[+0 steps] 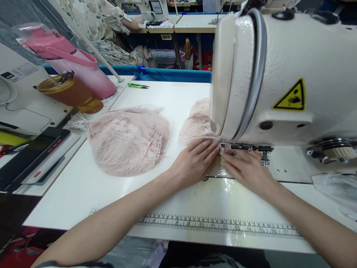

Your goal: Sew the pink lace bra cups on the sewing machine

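My left hand [194, 162] lies with outstretched fingers on the near edge of a pale pink lace piece [196, 124], which is partly hidden behind the sewing machine head [237, 74]. The fingertips are close beside the presser foot [222, 147]. On the other side of the foot, my right hand [248, 169] is stretched out, fingers apart at the needle area and partly under the machine's attachment. Whether it touches fabric is hidden. A second pale pink lace piece [129, 141], rounded and with loose threads, lies to the left on the white table [156, 197].
A printed ruler [217, 225] runs along the table's front. At the left stand a pink bottle [80, 70], a brown cup [69, 91] and a black device [30, 156]. A green pen [138, 85] lies at the back. Another person's arm [129, 24] shows beyond.
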{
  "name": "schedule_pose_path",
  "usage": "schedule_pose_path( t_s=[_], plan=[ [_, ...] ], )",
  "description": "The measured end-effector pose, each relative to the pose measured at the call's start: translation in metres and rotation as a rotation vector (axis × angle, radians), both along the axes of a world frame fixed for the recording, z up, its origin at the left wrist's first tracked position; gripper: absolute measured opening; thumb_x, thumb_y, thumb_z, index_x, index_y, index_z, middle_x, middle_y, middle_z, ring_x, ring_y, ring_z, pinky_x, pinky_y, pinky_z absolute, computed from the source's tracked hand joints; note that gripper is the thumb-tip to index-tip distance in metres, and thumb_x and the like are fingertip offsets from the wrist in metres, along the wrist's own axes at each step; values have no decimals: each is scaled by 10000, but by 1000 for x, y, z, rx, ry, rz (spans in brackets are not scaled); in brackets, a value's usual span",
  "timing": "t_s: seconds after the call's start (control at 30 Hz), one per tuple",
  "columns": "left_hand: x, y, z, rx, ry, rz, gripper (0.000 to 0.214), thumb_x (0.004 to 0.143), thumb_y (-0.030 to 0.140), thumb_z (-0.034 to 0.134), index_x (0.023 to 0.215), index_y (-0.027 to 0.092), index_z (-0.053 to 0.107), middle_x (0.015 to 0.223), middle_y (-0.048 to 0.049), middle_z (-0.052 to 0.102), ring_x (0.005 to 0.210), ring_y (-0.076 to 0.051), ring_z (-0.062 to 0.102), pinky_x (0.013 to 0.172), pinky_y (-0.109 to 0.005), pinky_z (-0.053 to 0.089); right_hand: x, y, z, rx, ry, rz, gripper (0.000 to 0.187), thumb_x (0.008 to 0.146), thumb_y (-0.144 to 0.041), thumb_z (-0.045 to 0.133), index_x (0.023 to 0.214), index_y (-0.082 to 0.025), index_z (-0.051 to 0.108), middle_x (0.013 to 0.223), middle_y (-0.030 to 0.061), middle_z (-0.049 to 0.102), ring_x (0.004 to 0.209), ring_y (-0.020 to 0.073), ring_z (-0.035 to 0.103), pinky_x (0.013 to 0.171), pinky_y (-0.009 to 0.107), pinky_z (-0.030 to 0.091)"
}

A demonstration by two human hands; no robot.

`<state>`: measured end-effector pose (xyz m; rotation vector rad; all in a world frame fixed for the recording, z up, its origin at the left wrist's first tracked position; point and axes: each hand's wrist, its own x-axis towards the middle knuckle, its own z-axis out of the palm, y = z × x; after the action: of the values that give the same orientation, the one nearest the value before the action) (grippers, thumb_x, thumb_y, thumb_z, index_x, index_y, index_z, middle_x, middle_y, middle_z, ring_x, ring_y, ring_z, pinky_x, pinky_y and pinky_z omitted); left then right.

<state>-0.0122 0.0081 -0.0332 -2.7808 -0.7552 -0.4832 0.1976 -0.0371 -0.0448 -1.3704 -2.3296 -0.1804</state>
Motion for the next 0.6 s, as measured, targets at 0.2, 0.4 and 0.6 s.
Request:
schedule_pose_path(
  t_s=[0.2,0.4,0.6],
  plan=[
    [0,0,0,-28,1,18,351,955,253,437,1220,80,590,1267,-126,596,1207,-248,547,1065,-416,416,2,3,-5,45,-75,-26,313,946,-385,456,1142,-223,637,1026,80,695,794,190,637,733,356,390],
    [2,1,1,-37,5,28,363,964,275,415,1209,76,594,1270,-130,594,1181,-256,565,1048,-415,429,2,8,-8,81,-108,-21,333,945,-373,450,1187,-210,610,973,87,699,735,186,631,659,340,394],
    [2,2,4,-71,36,32,383,954,289,410,1231,81,573,1290,-141,573,1203,-269,536,1039,-424,425,9,9,-8,89,-61,-33,304,930,-347,470,1184,-255,609,949,66,703,850,210,632,749,351,425]
  ],
)
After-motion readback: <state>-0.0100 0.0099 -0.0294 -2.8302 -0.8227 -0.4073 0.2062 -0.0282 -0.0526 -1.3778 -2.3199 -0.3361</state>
